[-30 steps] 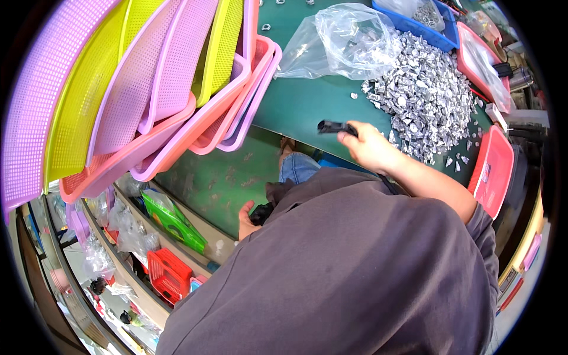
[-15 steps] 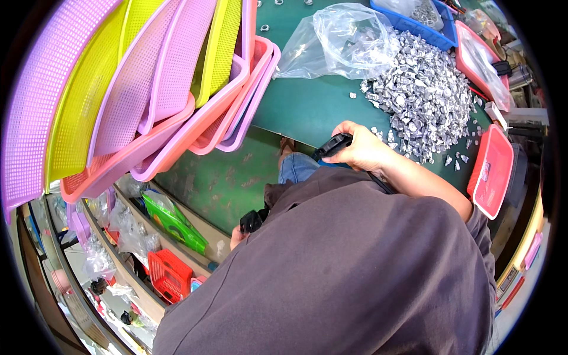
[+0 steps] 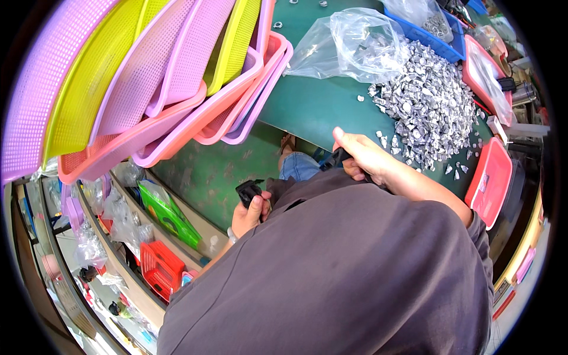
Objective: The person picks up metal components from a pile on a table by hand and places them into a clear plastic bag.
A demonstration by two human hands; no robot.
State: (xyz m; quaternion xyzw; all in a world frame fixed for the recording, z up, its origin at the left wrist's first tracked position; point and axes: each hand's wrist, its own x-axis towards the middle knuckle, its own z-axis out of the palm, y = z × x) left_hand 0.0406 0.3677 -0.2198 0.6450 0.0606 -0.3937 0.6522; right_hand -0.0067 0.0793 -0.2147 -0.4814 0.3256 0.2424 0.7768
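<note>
At waist level, my left hand [image 3: 249, 216] is closed around a black plastic buckle piece [image 3: 248, 191], which looks like one end of a waist strap. To the right, fingers curled and thumb pointing up, my right hand [image 3: 365, 155] grips a black strap end [image 3: 335, 160]; whether it carries a buckle half is hard to make out. The two black pieces are apart, in front of my dark grey shirt [image 3: 343, 266]. Beyond my right hand, a heap of small silvery metal pieces [image 3: 432, 106] lies on the green table [image 3: 313, 112].
Purple, yellow and coral plastic baskets [image 3: 142, 77] are stacked at left. A clear plastic bag [image 3: 349, 44] touches the heap. A blue tray [image 3: 429, 35] and a coral tray [image 3: 491, 180] stand around it. Shelves with bags and a red basket [image 3: 161, 269] are lower left.
My left hand has come into fuller view, rising with the black buckle piece. My right hand has turned thumb-up and lowered its black strap end slightly. The view has shifted a little.
</note>
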